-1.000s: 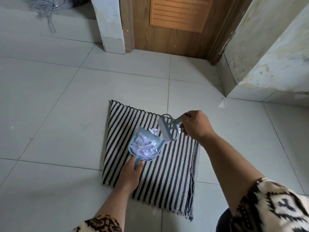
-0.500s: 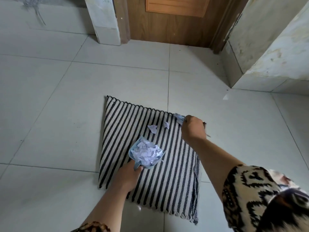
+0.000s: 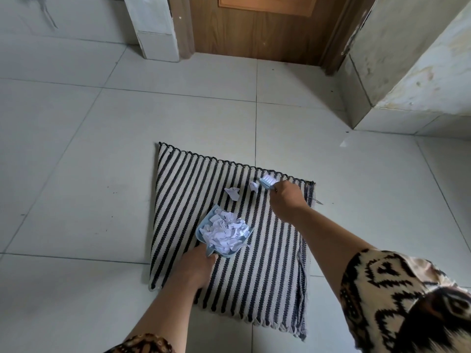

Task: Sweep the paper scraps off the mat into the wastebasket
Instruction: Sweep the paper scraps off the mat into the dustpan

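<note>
A: Two loose paper scraps [image 3: 233, 193] are left on the striped mat [image 3: 267, 250], one near the middle and a smaller one [image 3: 253, 186] just beside the brush [image 3: 267, 181]. What could be spoiled from here?

B: The dustpan [image 3: 222, 234] is heaped with printed scraps, up to its rim. If it is tilted or jolted while the last pieces are pushed in, part of the pile may be spilled back onto the mat. A hard flick of the bristles could also send the light scraps over the mat's edge onto the floor tiles [image 3: 102, 174].

A: How are the tools held?

B: The brush handle is gripped by the right hand [image 3: 286, 198], fingers closed around it, bristles down at the mat's far edge. The dustpan handle is wrapped by the left hand [image 3: 196, 270], with the pan resting on the mat, well apart from the brush.

A: And the wastebasket?

B: It is not in view, so a carry with a full pan is judged to lie ahead.
</note>
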